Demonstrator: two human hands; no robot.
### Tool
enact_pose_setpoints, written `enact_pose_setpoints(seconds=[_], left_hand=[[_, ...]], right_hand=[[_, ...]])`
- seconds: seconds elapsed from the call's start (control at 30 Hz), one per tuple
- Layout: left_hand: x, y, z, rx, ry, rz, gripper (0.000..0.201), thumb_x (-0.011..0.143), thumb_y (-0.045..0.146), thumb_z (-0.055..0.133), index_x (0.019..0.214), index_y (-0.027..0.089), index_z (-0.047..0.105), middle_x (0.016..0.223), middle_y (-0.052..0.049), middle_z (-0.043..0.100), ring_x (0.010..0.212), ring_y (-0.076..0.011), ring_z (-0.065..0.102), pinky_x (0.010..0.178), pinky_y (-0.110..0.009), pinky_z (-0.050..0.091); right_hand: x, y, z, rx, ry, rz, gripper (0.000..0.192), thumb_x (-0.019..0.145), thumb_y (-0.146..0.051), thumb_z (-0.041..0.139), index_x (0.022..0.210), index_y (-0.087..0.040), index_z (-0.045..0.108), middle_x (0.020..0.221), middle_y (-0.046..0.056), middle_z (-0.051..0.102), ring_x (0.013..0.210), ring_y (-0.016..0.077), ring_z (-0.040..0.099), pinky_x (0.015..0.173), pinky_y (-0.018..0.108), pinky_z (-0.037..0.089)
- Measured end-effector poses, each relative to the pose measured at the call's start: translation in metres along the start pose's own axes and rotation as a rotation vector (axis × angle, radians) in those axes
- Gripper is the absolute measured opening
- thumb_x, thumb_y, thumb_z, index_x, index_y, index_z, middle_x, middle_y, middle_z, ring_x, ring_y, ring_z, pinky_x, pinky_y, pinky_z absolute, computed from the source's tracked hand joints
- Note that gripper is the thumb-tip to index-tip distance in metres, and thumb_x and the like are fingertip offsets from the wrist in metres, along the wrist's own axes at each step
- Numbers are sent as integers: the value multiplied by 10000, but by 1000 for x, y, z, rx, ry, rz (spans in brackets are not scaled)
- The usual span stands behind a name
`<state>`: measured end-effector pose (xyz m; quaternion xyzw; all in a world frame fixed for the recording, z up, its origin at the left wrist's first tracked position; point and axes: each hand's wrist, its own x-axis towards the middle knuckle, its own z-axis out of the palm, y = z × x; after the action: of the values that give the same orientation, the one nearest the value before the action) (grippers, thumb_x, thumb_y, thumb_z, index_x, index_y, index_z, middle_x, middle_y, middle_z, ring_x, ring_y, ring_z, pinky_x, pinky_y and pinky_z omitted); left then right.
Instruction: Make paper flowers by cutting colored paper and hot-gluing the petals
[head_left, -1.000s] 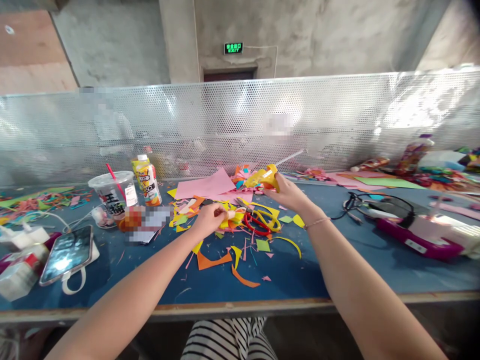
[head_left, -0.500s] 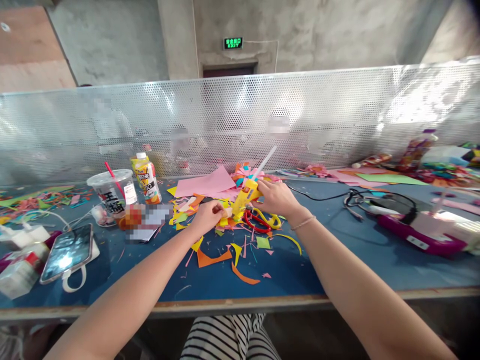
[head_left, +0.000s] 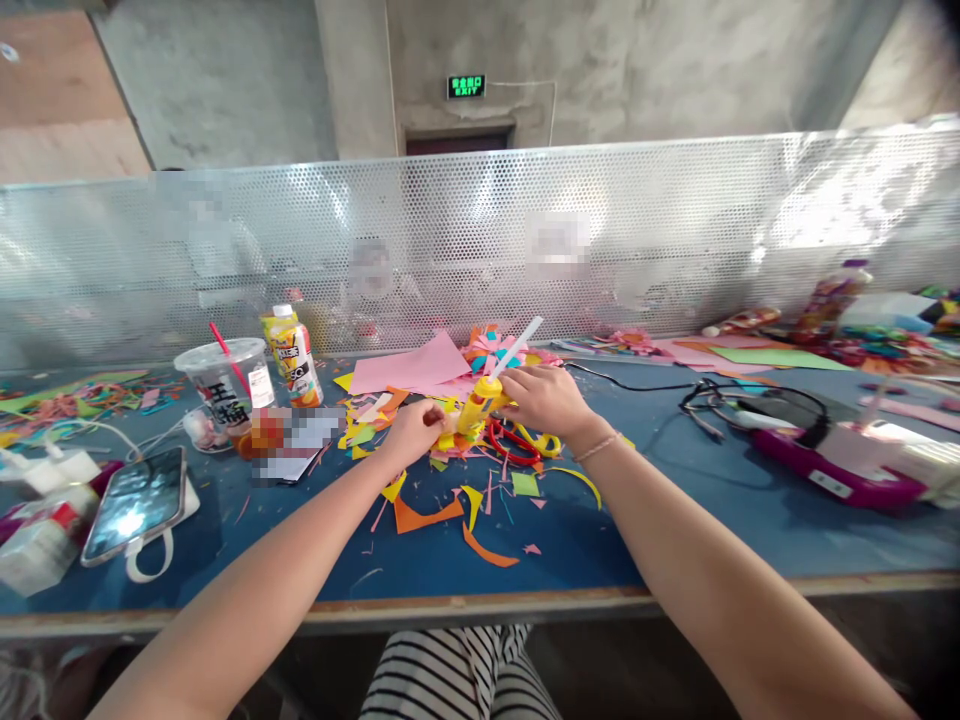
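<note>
My right hand (head_left: 544, 400) is grasping the yellow glue gun (head_left: 478, 405) at the centre of the frame, its white stick (head_left: 517, 345) slanting toward the upper right. My left hand (head_left: 411, 430) is curling just left of it; whether that grip is holding anything, I cannot tell. Ideally, I'd be steadying my wrist, squeezing lightly and guarding my fingertips.

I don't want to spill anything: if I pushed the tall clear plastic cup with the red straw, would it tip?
The tall clear plastic cup might tip if pushed high up, since its lid is wider than its lower part. Bumping the red straw poking out on top could rock it. Its see-through wall looks thin, so squeezing would probably dent it.
</note>
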<state>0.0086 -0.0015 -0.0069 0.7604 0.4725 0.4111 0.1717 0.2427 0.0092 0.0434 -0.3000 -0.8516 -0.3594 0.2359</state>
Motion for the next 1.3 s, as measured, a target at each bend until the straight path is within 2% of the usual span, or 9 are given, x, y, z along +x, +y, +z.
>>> enact_pose_setpoints(seconds=[0.33,0.57,0.77,0.9,1.03,1.17,1.3], left_hand=[[0,0,-2,11,56,-33,79,688,156,504,733,160,568,707,-22,617,663,-143,578,626,-265,457],[0,-1,-2,11,50,-40,67,685,183,505,723,163,557,691,-18,610,650,-143,574,602,-260,451],[0,0,-2,18,54,-31,74,701,233,517,709,166,549,702,-25,614,658,-149,574,616,-271,456],[0,1,-2,28,57,-39,55,688,173,514,723,165,556,713,-25,617,673,-149,578,633,-271,458],[0,1,-3,32,49,-55,75,683,153,510,736,162,563,724,-25,620,691,-148,587,643,-264,460],[-2,6,-4,30,22,-26,90,698,176,509,749,160,582,739,-28,632,701,-153,590,652,-263,461],[-5,16,-4,39,-73,80,146,733,225,500,773,170,629,822,-31,658,775,-161,598,713,-261,456]], right_hand=[[1,0,0,-50,21,-64,224,838,-328,439,865,-165,590,928,73,651,712,174,558,592,291,337],[2,-2,-4,-43,41,-63,221,842,-300,426,886,-184,608,849,52,654,681,162,552,580,288,329],[4,-4,-6,-59,69,-126,191,814,-261,462,906,-192,614,818,51,652,701,163,556,597,285,327],[4,-3,-8,-53,110,-137,205,801,-317,485,859,-169,614,775,57,644,678,161,552,594,281,330],[3,0,-10,-53,123,-101,183,762,-309,509,798,-160,610,763,51,645,641,147,544,579,272,331],[2,4,-11,-44,136,-46,211,742,-337,511,801,-161,611,802,59,654,698,162,563,607,269,355],[-2,13,-9,-72,167,222,227,709,-341,514,798,-152,602,831,75,643,709,177,565,589,266,352]])
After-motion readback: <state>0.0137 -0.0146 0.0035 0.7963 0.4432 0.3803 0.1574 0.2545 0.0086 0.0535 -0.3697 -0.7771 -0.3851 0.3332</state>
